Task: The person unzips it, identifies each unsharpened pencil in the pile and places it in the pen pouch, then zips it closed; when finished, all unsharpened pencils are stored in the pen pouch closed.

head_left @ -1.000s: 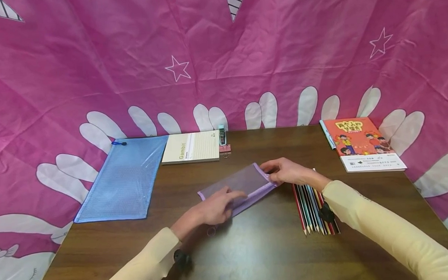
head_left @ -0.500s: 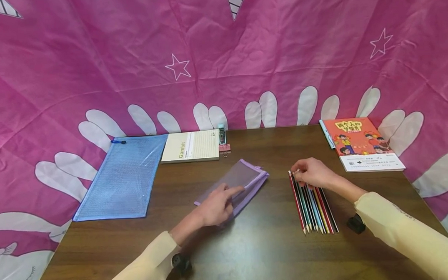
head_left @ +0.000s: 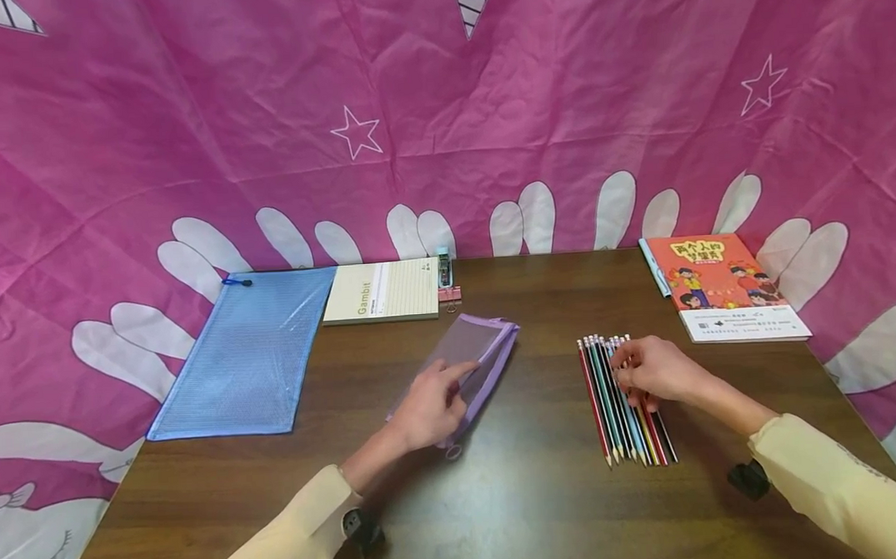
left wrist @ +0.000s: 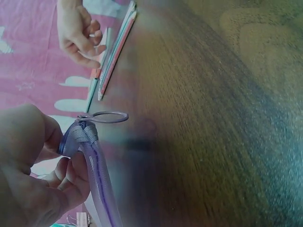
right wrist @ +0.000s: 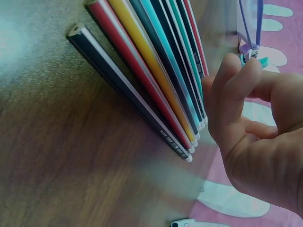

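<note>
My left hand (head_left: 427,405) grips a purple mesh zip pouch (head_left: 451,344) over the middle of the table, its index finger lying along the top. In the left wrist view, thumb and fingers pinch the pouch's zipped end beside a ring-shaped zip pull (left wrist: 113,117). To the right, my right hand (head_left: 658,372) hovers over a row of several striped pencils (head_left: 605,402), fingers loosely bent and nothing between them. The pencils lie side by side, sharpened tips toward me; the hand hides part of the row in the head view.
A blue mesh zip folder (head_left: 248,355) lies at the left. Behind are a Gambit notebook (head_left: 381,292), a small box with a light blue top (head_left: 443,267) and a pink binder clip (head_left: 449,294). An orange book (head_left: 718,276) and light blue pen (head_left: 655,269) lie back right.
My right hand has let go of the pouch's far end and moved right over the pencils. The pouch has turned in my left hand, its far end swinging left and away from me.
</note>
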Action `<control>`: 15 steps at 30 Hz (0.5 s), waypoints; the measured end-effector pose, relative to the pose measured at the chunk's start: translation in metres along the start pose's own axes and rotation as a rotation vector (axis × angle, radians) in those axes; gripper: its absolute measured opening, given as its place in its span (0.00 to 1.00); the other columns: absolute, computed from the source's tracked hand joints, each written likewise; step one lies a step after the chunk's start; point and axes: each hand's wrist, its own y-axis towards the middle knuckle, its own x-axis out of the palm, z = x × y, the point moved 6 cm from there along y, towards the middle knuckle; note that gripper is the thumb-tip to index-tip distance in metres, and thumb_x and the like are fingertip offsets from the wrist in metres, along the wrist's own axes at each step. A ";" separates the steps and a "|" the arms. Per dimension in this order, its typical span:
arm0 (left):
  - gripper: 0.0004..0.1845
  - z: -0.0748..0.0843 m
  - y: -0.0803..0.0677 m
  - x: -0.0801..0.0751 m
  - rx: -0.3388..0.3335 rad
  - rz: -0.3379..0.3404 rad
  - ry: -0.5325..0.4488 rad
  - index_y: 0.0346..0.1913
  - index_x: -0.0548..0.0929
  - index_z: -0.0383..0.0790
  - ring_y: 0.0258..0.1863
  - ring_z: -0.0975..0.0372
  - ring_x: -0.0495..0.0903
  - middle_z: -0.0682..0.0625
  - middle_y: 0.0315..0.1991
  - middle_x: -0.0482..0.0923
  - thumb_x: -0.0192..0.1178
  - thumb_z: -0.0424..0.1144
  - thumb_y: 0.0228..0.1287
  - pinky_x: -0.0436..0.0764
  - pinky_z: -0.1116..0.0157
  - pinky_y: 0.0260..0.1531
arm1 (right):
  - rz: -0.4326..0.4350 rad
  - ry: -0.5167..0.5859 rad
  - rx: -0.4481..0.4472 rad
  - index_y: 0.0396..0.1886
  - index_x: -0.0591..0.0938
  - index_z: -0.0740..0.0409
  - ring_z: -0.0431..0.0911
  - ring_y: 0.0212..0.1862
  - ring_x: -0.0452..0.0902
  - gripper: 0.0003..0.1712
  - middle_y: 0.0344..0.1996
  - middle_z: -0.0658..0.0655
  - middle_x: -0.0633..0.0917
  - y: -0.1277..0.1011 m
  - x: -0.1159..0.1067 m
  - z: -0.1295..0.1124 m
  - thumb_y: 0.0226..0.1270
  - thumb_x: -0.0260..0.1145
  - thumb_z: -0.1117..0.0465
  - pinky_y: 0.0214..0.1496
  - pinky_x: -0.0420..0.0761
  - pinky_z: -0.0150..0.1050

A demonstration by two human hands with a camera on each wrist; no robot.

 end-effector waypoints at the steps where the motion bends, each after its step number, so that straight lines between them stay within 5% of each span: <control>1: 0.32 0.000 0.000 0.000 -0.002 0.002 -0.001 0.65 0.77 0.36 0.27 0.64 0.70 0.50 0.32 0.70 0.60 0.24 0.53 0.75 0.68 0.22 | 0.004 -0.001 0.004 0.48 0.77 0.72 0.47 0.18 0.78 0.13 0.22 0.57 0.80 -0.001 0.000 0.000 0.68 0.62 0.68 0.19 0.81 0.43; 15: 0.33 -0.001 -0.002 0.002 -0.010 0.040 0.001 0.66 0.76 0.35 0.27 0.64 0.69 0.52 0.31 0.70 0.61 0.24 0.51 0.74 0.67 0.24 | 0.032 0.039 0.056 0.49 0.78 0.73 0.46 0.16 0.79 0.15 0.19 0.57 0.81 -0.005 0.011 0.004 0.65 0.65 0.70 0.18 0.81 0.42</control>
